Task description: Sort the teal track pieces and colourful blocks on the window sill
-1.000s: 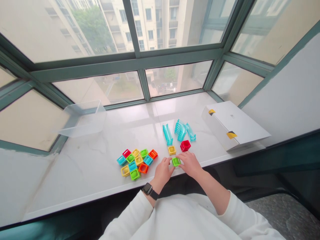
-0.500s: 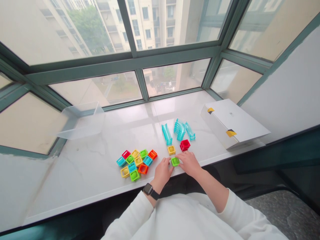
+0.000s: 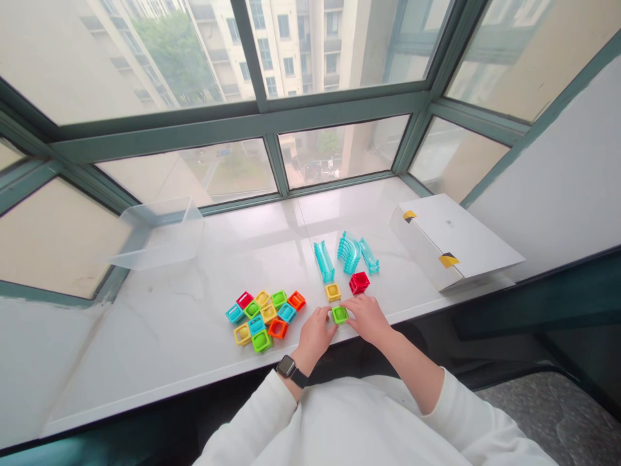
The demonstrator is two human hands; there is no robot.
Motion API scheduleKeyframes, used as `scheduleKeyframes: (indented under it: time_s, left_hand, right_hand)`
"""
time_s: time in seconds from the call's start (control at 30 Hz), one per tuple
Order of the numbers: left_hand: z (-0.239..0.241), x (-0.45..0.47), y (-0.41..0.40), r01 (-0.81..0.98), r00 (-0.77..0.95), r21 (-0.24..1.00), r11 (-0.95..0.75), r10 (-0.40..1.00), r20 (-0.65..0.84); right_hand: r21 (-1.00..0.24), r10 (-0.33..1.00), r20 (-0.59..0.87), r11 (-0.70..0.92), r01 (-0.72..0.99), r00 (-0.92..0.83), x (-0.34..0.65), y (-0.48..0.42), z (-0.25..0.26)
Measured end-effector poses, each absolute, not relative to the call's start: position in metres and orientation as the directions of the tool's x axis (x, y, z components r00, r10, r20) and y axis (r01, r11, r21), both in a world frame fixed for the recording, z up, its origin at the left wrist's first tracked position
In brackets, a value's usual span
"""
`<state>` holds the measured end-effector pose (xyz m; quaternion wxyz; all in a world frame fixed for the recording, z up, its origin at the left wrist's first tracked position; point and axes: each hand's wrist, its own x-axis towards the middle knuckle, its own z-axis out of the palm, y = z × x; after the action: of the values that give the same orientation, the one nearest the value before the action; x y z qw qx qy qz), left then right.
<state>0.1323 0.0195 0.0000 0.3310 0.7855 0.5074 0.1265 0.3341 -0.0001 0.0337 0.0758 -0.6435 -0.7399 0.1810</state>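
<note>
Between my hands, near the sill's front edge, is a green toy block (image 3: 340, 315). My left hand (image 3: 316, 333) grips its left side, and my right hand (image 3: 367, 318) has its fingers on the right side. Just beyond lies a yellow block (image 3: 332, 292). A red block (image 3: 359, 283) sits past my right fingertips. Farther back are clear turquoise track pieces: a straight one (image 3: 324, 261), a curved stack (image 3: 348, 252) and a smaller piece (image 3: 369, 255). To the left of my left hand, several colored blocks (image 3: 268, 314) lie grouped together.
A clear plastic bin (image 3: 165, 249) stands at the back left of the white marbled sill (image 3: 160, 336). On the right is a white box (image 3: 456, 239) with yellow-and-black tape tabs. Green-framed windows (image 3: 339, 107) rise behind.
Hardly anything differs. Both hands stay at the green block, and the view shifts very slightly.
</note>
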Motion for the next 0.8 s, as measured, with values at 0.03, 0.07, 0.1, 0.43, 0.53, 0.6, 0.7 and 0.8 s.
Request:
scheduleKeyframes:
  time_s: [0.03,0.07,0.1,0.43,0.53,0.6,0.7,0.8]
  left_hand:
    - [-0.001,0.132,0.020,0.710,0.454,0.653,-0.264,0.880,-0.138]
    - [-0.001,0.132,0.020,0.707,0.455,0.656,-0.262,0.880,-0.138]
    - [-0.001,0.131,0.020,0.705,0.456,0.660,-0.261,0.879,-0.139]
    - [0.032,0.092,0.015,0.636,0.393,0.737,-0.227,0.918,-0.056]
    - [0.047,0.060,0.019,0.664,0.319,0.714,-0.223,0.948,0.000]
    - [0.053,0.036,0.023,0.713,0.240,0.663,-0.226,0.968,0.072]
    - [0.051,0.001,0.031,0.789,0.140,0.559,-0.255,0.960,0.241]
    - [0.040,-0.023,0.034,0.869,0.062,0.454,-0.197,0.954,0.295]
  right_hand:
    - [-0.360,0.979,-0.123,0.106,0.927,-0.160,0.334,0.000,0.034]
    - [-0.354,0.979,-0.126,0.105,0.929,-0.159,0.334,-0.001,0.035]
    - [-0.348,0.979,-0.128,0.104,0.932,-0.158,0.333,-0.001,0.035]
    - [-0.336,0.978,-0.134,0.108,0.936,-0.161,0.331,-0.001,0.042]
    - [-0.333,0.977,-0.139,0.109,0.937,-0.163,0.331,-0.002,0.044]
    - [-0.339,0.980,-0.121,0.111,0.934,-0.161,0.331,-0.002,0.048]
    - [-0.363,0.986,-0.070,0.116,0.925,-0.151,0.329,-0.003,0.054]
    - [-0.409,0.987,-0.005,0.146,0.901,-0.163,0.322,-0.003,0.060]
